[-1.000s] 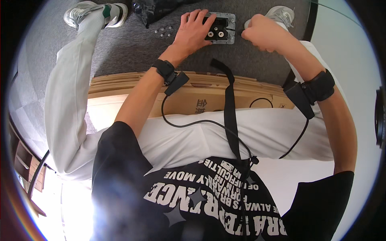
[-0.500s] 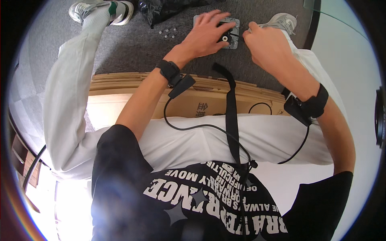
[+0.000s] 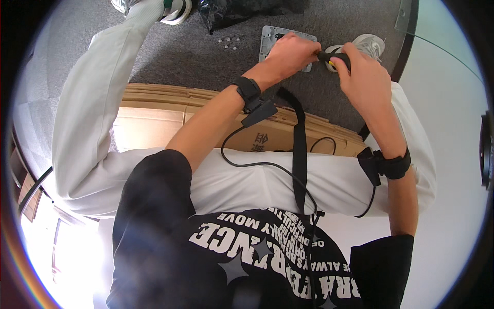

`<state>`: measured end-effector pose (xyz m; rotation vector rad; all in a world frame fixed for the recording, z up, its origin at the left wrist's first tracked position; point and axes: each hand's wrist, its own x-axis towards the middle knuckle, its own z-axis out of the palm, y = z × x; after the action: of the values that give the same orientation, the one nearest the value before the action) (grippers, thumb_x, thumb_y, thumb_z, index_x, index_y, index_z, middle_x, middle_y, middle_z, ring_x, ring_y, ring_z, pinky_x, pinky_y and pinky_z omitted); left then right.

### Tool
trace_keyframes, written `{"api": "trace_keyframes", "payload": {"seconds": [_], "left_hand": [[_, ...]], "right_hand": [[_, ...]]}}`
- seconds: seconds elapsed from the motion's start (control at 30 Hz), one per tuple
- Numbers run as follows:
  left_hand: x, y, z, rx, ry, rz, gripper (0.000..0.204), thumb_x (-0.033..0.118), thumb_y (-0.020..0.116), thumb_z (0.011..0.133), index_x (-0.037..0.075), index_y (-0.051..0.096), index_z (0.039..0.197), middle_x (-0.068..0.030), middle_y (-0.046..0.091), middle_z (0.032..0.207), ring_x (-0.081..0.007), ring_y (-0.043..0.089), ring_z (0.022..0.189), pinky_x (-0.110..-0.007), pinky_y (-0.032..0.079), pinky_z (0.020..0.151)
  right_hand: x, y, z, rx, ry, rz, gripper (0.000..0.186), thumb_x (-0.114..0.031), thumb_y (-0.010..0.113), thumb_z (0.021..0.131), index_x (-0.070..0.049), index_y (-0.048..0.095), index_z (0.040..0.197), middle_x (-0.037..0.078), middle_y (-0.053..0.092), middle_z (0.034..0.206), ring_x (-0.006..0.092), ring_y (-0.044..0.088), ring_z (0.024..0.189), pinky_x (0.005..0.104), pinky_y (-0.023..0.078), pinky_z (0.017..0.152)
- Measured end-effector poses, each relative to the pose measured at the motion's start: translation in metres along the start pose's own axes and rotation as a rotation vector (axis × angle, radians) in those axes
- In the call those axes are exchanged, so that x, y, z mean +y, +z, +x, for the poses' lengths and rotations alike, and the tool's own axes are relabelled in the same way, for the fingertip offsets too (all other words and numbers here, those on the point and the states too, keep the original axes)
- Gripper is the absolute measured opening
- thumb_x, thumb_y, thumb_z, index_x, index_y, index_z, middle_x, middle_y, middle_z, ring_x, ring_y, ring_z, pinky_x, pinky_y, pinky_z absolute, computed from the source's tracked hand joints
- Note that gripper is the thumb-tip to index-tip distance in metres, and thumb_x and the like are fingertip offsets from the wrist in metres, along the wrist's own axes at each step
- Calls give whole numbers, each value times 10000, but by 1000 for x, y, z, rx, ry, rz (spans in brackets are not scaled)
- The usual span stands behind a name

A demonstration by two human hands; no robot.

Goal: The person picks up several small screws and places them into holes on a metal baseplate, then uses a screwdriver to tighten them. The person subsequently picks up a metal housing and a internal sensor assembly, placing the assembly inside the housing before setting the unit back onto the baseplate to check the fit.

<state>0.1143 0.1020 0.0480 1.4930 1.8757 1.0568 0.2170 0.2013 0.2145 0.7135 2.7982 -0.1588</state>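
My right hand [image 3: 366, 77] is closed around the black handle of what looks like a screwdriver [image 3: 340, 59], which has a yellow patch near my thumb. The tool points left, toward my left hand [image 3: 292, 53]. There the left fingers are pinched together at its tip; whatever they hold is too small to make out. Under and behind the left hand lies a flat grey metal plate [image 3: 268, 38] on the carpet, with a dark part on it mostly hidden by my fingers. Both hands are raised over the plate's right side.
Several small white round pieces [image 3: 228, 40] lie on the grey carpet left of the plate. Beyond them is a black plastic bag [image 3: 231, 14]. My shoe [image 3: 371, 46] is right of the plate. Flattened cardboard [image 3: 149, 121] and a hanging black strap [image 3: 299, 134] are nearer me.
My left hand has moved off the plate's middle toward its right edge, and its spread fingers are now pinched. My right hand now shows the black-handled tool, brought up to the left fingertips.
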Motion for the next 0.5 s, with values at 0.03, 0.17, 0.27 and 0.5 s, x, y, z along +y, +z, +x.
{"api": "trace_keyframes", "payload": {"seconds": [0.03,0.17,0.27,0.5], "left_hand": [[2,-2,1,-75,-88,-67,242,159,706,886,113,672,1121,-106,705,943,-326,657,926,-450,526,831],[13,-14,3,200,193,-275,309,116,694,874,109,633,1177,-147,695,992,-359,652,914,-459,531,793],[22,-22,4,-181,64,-302,380,92,685,864,109,598,1234,-185,684,1066,-388,653,934,-464,533,784],[22,-19,6,66,99,-52,334,171,766,809,89,658,1114,-125,706,910,-371,668,847,-470,534,719]], "right_hand": [[3,-1,0,2,-1,3,172,-218,675,905,-56,625,929,150,634,920,362,658,769,440,535,657],[9,9,1,115,-343,200,309,115,624,737,-83,621,974,89,504,1031,339,529,934,420,466,823],[11,15,-3,101,-334,304,335,125,613,743,-92,637,997,82,472,1089,346,493,998,424,451,867],[-12,5,-19,29,92,221,292,-292,633,964,-109,630,1193,125,641,1001,323,628,970,416,538,737]]}}
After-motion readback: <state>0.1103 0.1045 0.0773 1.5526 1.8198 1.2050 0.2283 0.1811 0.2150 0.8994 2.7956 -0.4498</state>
